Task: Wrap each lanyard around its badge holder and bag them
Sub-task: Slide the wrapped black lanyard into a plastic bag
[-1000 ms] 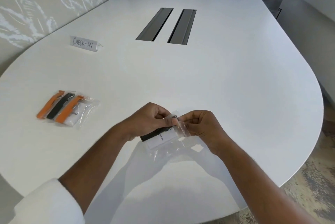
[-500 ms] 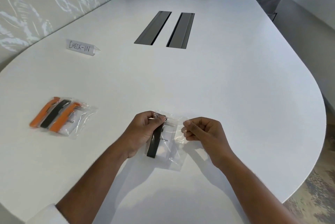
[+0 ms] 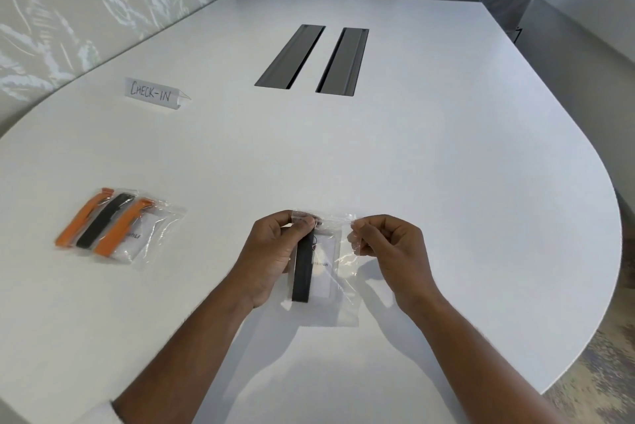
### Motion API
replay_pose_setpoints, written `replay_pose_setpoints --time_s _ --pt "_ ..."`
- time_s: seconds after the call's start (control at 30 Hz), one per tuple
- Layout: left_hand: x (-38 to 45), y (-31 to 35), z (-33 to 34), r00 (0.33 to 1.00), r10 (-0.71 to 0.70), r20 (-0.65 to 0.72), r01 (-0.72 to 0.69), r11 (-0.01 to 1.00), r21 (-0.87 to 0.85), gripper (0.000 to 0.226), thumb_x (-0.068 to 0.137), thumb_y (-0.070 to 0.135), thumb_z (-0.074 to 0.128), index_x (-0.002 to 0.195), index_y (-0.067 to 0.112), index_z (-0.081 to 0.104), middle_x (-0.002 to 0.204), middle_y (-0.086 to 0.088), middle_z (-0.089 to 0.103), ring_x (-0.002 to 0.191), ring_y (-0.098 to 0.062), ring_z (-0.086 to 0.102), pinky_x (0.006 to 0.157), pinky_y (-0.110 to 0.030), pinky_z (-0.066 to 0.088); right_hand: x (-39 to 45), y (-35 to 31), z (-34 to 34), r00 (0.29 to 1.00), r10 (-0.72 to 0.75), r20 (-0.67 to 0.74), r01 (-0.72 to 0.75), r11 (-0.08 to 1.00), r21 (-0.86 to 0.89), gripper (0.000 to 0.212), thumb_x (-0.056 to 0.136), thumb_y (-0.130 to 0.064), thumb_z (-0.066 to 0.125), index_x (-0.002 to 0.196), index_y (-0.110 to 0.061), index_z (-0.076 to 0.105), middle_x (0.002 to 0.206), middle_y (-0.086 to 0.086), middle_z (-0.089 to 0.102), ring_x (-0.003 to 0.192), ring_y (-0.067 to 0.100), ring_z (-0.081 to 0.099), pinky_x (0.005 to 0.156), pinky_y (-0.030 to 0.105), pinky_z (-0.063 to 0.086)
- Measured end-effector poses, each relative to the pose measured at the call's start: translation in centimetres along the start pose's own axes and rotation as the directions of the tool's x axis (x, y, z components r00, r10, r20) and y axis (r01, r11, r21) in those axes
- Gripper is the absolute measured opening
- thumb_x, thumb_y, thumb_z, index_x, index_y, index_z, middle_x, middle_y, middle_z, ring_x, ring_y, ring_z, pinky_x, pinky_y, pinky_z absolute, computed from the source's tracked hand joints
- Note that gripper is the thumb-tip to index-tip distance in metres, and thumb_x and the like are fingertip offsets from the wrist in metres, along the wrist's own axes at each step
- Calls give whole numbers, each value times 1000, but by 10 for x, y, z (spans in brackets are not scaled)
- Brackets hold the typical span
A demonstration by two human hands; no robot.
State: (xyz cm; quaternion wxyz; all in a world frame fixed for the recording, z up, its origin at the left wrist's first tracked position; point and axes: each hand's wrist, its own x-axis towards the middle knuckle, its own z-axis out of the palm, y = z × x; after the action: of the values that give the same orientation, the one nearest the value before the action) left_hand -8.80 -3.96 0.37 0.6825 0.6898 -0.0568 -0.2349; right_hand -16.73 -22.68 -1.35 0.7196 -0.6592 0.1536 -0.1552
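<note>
A clear bag [image 3: 343, 289] sits near the front edge of the white table [image 3: 446, 148], held between two hands. Inside it are a black lanyard [image 3: 303, 269] and a white badge holder [image 3: 326, 272]. The left hand [image 3: 271, 255] pinches the bag's top left corner with thumb and fingers. The right hand [image 3: 388, 248] pinches the top right edge, fingers curled. To the left lies a second bag [image 3: 154, 234] with orange and black lanyards in it. Farther off stands a sign [image 3: 151, 93] that says CHECK-IN.
</note>
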Motion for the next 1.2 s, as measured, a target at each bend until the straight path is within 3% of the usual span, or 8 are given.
replay_pose_setpoints --time_s 0.07,0.13,0.37,0.6,0.87,0.93,1.07,1.2 --pt "-2 0 0 1000 5 9 -5 1000 -4 16 97 30 67 96 18 77 80 -5 65 78 -27 48 74 -43 38 -2 -4 0 999 18 43 -19 1000 18 16 89 -25 77 85 -10 81 78 10 78 69 16 70 68 25 58" --pt "-5 0 1 1000 13 25 -13 1000 -6 17 97 30 67 99 17 77 83 -9 63 80 -28 48 74 -44 38 -5 -5 2 999 -5 46 5 1000 -8 13 90 -21 78 81 -12 80 76 8 78 66 15 70 66 23 56" --pt "-18 1 1 997 52 51 -52 999 -15 14 96 31 68 98 20 78 81 -9 67 77 -28 54 73 -42 42 -15 -4 13 994 -86 -66 82 994 -72 17 92 -8 74 76 -12 77 69 4 75 62 12 65 63 24 54" --pt "-27 6 -7 995 84 61 -81 996 -41 14 97 28 67 95 19 78 79 -3 72 73 -20 62 74 -41 43 -24 -13 21 999 -32 9 32 999 13 12 93 -15 77 83 -9 80 76 8 76 68 15 67 68 25 56" --pt "-36 5 -25 989 83 122 -79 996 -39 13 90 32 76 97 21 78 82 -2 77 69 -13 68 61 -26 51 -37 -14 43 995 -95 -14 94 994 -57 18 89 -8 73 72 -14 75 68 6 71 63 14 62 65 27 53" --pt "-37 3 -30 990 94 102 -89 995 -44 17 85 30 81 97 18 79 83 -3 78 71 -11 70 61 -22 52 -41 -13 50 996 -85 -14 84 995 -47 15 87 -15 74 72 -15 75 68 7 71 63 14 62 65 26 53" --pt "-37 -1 -45 998 54 40 -49 994 -101 16 81 21 84 92 11 78 84 -8 75 73 -14 67 64 -27 50 -47 -7 62 999 -43 16 43 999 -18 12 90 -17 79 79 -14 80 75 9 77 68 16 69 68 25 58" --pt "-37 -5 -57 999 53 -8 -53 991 -126 5 81 15 84 84 15 79 89 -14 79 74 -13 71 59 -20 50 -51 -2 67 999 -30 -12 30 999 -26 12 91 -18 79 81 -12 81 76 11 78 71 18 74 70 28 60"
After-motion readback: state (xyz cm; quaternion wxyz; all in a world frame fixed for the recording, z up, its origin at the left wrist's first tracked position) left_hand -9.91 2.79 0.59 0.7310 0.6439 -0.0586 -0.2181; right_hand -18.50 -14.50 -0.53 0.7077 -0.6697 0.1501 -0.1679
